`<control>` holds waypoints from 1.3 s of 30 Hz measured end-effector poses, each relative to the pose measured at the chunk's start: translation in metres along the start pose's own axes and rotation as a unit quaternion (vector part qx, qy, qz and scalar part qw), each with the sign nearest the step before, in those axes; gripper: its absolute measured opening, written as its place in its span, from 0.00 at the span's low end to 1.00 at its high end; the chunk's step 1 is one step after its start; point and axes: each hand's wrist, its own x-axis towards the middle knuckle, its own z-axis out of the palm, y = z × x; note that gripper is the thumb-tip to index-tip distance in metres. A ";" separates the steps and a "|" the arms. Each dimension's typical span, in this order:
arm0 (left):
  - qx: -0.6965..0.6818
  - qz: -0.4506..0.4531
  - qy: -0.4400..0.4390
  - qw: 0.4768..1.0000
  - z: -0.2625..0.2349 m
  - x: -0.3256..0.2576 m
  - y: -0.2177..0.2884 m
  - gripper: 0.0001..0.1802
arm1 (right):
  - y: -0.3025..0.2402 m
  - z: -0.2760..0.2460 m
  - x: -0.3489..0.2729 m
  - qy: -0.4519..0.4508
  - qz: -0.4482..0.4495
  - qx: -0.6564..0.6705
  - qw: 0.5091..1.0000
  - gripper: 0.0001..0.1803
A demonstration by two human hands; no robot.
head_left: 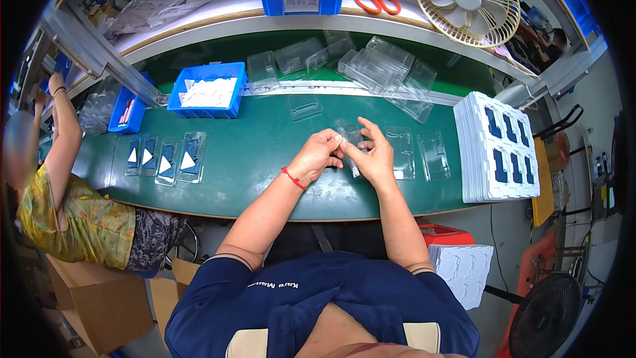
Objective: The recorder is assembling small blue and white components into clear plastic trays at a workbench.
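Two-handed, holding a clear plastic case point(348, 130) over the green table point(252, 152), pinching it with the left hand point(317, 158) and laying the thumb of the right hand point(375, 159) across it, with forefinger raised; cannot tell whether closed on that side. Just right, two more clear cases point(434, 156) on the table; farther right, stacked white trays point(494, 152).
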 end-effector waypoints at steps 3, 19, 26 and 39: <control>-0.009 0.029 0.015 0.999 0.001 -0.001 -0.002 0.08 | 0.003 0.003 0.001 -0.010 0.035 0.064 0.997 0.36; 0.637 0.367 0.284 0.615 -0.023 -0.005 0.022 0.18 | 0.018 -0.013 -0.016 0.154 -0.111 -0.332 0.924 0.28; 0.688 0.309 0.290 0.589 -0.036 0.002 0.022 0.10 | 0.031 -0.028 -0.028 0.147 -0.186 -0.307 0.921 0.24; 0.073 0.110 0.259 0.957 -0.024 -0.102 -0.012 0.12 | -0.021 0.037 -0.054 -0.092 -0.400 -0.238 0.880 0.30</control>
